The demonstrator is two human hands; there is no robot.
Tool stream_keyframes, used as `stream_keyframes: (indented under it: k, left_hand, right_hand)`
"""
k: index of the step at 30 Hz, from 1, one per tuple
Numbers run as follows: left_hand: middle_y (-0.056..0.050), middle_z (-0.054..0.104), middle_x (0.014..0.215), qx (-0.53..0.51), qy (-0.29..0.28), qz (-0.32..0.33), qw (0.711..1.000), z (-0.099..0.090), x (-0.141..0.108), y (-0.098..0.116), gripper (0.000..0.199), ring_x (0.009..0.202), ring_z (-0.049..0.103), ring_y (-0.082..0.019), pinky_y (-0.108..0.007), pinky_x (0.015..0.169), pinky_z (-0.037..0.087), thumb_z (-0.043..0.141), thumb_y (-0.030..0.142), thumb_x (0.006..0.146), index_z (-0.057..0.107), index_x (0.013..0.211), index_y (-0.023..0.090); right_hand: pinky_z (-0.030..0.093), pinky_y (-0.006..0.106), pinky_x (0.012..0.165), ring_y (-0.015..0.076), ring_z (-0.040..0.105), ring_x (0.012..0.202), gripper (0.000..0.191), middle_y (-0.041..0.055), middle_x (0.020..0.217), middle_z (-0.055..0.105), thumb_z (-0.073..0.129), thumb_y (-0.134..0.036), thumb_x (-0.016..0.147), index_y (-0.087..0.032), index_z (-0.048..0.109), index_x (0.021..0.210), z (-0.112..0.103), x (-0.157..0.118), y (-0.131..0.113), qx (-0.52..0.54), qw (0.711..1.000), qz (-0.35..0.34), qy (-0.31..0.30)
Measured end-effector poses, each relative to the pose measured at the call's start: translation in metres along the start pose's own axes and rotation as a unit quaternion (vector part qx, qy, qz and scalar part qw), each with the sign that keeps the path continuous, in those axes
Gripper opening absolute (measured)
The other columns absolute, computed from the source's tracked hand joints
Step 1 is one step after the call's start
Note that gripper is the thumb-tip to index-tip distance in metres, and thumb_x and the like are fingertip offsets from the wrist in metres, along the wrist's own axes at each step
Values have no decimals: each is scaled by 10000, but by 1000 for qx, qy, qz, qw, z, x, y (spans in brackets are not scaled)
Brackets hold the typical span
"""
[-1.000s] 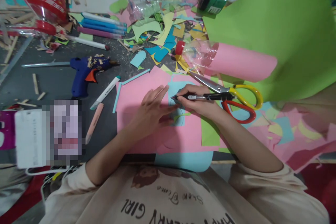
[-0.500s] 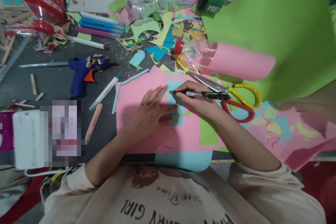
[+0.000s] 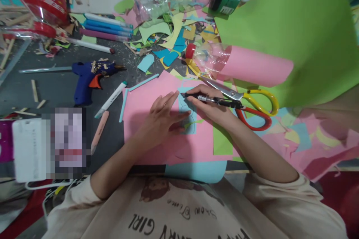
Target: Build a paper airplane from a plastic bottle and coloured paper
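Observation:
My right hand (image 3: pixel 209 102) is closed around a black pen (image 3: pixel 215 101), its tip on a small light-blue paper (image 3: pixel 192 127) that bears curved drawn lines. My left hand (image 3: pixel 162 117) lies with fingers spread over the pink paper (image 3: pixel 146 97) and the left edge of the blue piece, holding nothing. The blue piece rests on the pink sheet, partly covered by both hands. A thin green paper strip lies across its lower part. Just beyond my right hand are scissors (image 3: pixel 232 95) with yellow and red handles, lying with the blades toward the upper left.
At left lie a blue glue gun (image 3: pixel 82 82), a white marker (image 3: pixel 111 99) and a peach marker (image 3: pixel 100 130). Behind are paper scraps (image 3: pixel 169 56) and a clear bottle wrapped in pink paper (image 3: pixel 258 63). A large green sheet (image 3: pixel 303 33) covers the right; pink scraps (image 3: pixel 322 153) lie near it.
The pen tip has shifted slightly up and left on the blue paper, with the pen's rear end moving left too. My left hand stays in place.

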State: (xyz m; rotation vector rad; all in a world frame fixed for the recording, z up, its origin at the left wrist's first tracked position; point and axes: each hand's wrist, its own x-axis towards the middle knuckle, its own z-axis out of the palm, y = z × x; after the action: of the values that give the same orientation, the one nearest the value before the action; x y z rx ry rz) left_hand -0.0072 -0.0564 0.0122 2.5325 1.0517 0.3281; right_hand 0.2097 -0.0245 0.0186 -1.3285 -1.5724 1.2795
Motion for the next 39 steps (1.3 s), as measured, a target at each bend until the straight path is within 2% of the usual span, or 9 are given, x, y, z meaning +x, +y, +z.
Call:
stream_keyframes:
  k: [7, 17, 22, 28, 30, 33, 36, 39]
  left_hand:
    - [-130, 388, 1620, -2, -13, -11, 1000, -1, 1, 0, 391, 1519, 345, -353, -595, 1230, 322, 691, 415, 906, 700, 1278, 296]
    - [-178, 399, 1593, 0, 21, 13, 1000, 2, -1, -1, 406, 1503, 371, -370, -596, 1206, 355, 681, 417, 912, 683, 1298, 292]
    - [-155, 380, 1608, 5, 21, 13, 1000, 4, -3, -3, 447, 1512, 349, -369, -596, 1212, 347, 688, 412, 907, 652, 1340, 306]
    - [-151, 383, 1604, 7, 20, 14, 1000, 3, -3, -3, 450, 1516, 341, -357, -585, 1218, 340, 699, 399, 902, 651, 1340, 305]
    - [-158, 389, 1598, 6, 28, 15, 999, 4, -3, -2, 430, 1510, 351, -363, -580, 1217, 343, 682, 409, 913, 661, 1327, 295]
    - [-166, 392, 1595, 7, 38, 20, 999, 5, -2, -2, 419, 1503, 363, -369, -571, 1211, 352, 673, 425, 917, 670, 1314, 289]
    - [-163, 394, 1598, 17, 42, 22, 999, 4, -2, -1, 430, 1500, 370, -367, -563, 1203, 366, 690, 418, 907, 664, 1317, 292]
    - [-135, 411, 1603, 36, 43, 26, 998, 0, -1, 1, 411, 1495, 378, -356, -566, 1205, 359, 694, 406, 908, 667, 1305, 301]
  right_hand:
    - [540, 341, 787, 190, 684, 845, 57, 37, 904, 746, 673, -267, 860, -237, 718, 878, 3, -1, 3, 9, 999, -5, 33]
    - [546, 348, 757, 190, 679, 805, 49, 24, 868, 741, 665, -288, 851, -250, 696, 851, 7, 0, 6, 0, 997, -26, 77]
    - [549, 358, 760, 194, 677, 796, 51, 22, 849, 744, 657, -286, 853, -257, 696, 838, 8, 0, 8, -7, 994, -30, 107]
    - [547, 349, 758, 192, 684, 813, 68, 28, 878, 757, 673, -302, 846, -246, 710, 859, 5, -1, 4, -1, 999, -10, 52]
    - [544, 343, 756, 187, 681, 809, 58, 29, 876, 755, 676, -285, 841, -243, 710, 860, 5, -1, 2, -3, 999, -6, 53]
    - [533, 326, 707, 173, 663, 756, 62, 25, 833, 746, 671, -277, 832, -233, 713, 839, 3, 0, 1, -4, 999, -3, 40]
    - [504, 296, 605, 151, 621, 646, 104, 8, 711, 710, 665, -301, 810, -220, 684, 748, 0, 0, 1, 15, 1000, 3, 25]
    - [462, 268, 529, 120, 558, 542, 132, -26, 612, 636, 660, -293, 785, -225, 618, 680, -3, -1, 2, 40, 996, -12, 83]
